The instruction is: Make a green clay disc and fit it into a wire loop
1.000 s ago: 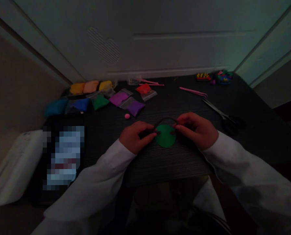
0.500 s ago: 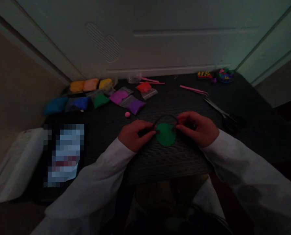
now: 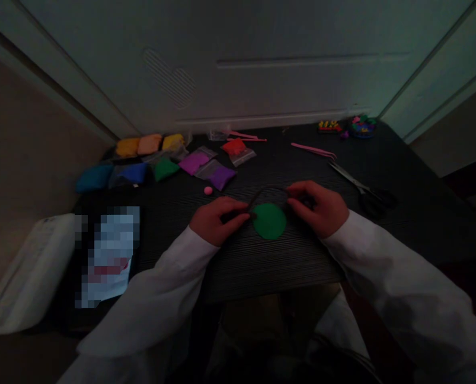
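A flat green clay disc point(image 3: 269, 221) lies on the dark table point(image 3: 262, 261) in front of me. A thin dark clay strand point(image 3: 267, 190) arches over the disc's far edge. My left hand point(image 3: 214, 220) pinches the strand's left end at the disc's left rim. My right hand point(image 3: 317, 207) pinches the right end at the disc's upper right. Both hands rest on the table with fingers closed. White sleeves cover both arms.
Several bags of coloured clay point(image 3: 164, 160) lie at the back left, with a small pink ball point(image 3: 208, 190) nearby. Black scissors point(image 3: 364, 191) and pink tools point(image 3: 313, 150) lie at the right. A blurred paper point(image 3: 108, 256) sits at the left. A white door stands behind the table.
The hands and strand have stayed nearly in place; my right fingers have shifted slightly up along the strand. The view moved a little.
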### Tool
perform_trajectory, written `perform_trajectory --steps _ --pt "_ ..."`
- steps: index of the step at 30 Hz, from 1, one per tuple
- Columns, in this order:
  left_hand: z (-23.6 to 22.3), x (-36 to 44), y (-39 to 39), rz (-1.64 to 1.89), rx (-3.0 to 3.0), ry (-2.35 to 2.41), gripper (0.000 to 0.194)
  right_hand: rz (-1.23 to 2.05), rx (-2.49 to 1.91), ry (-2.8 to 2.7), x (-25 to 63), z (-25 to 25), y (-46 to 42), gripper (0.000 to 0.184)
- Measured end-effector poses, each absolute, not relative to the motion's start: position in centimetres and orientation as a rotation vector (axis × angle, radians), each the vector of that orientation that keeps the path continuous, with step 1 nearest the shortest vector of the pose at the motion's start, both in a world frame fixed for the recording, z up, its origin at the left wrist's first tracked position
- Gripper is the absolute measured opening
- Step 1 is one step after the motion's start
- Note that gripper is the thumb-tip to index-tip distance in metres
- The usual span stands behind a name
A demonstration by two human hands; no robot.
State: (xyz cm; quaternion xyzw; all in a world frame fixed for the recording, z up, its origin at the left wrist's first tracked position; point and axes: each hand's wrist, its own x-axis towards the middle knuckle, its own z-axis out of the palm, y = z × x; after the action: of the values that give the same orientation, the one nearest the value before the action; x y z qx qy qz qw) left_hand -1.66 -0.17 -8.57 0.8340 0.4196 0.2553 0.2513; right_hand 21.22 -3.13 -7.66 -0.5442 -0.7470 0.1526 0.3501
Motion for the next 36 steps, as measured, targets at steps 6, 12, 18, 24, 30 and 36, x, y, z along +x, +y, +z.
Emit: perform_trajectory --steps 6,12,18,24,30,36 --pt "-8.3 -1.4 -0.3 0.783 2.278 1.202 0.024 0.33 -1.448 -1.937 21.4 -7.6 -3.0 0.023" --pt "-8.2 -1.2 -0.4 0.787 2.316 1.246 0.026 0.293 -1.476 -1.961 21.6 -8.2 -2.4 0.025" --pt "-8.2 -1.2 -0.4 0.824 2.349 1.235 0.025 0.129 -1.47 -1.946 21.5 -7.8 -3.0 0.024" --pt "-8.3 -1.2 -0.3 0.835 2.342 1.212 0.024 0.003 -1.405 -2.329 19.3 -6.5 -4.3 0.022" --pt "-8.5 -1.3 -0.2 0.837 2.321 1.193 0.022 -0.042 -1.478 -2.424 17.0 -6.6 -4.0 0.033" --pt "-8.5 -1.3 -0.2 0.846 2.311 1.183 0.023 0.064 -1.519 -2.419 16.6 -6.7 -3.7 0.03"
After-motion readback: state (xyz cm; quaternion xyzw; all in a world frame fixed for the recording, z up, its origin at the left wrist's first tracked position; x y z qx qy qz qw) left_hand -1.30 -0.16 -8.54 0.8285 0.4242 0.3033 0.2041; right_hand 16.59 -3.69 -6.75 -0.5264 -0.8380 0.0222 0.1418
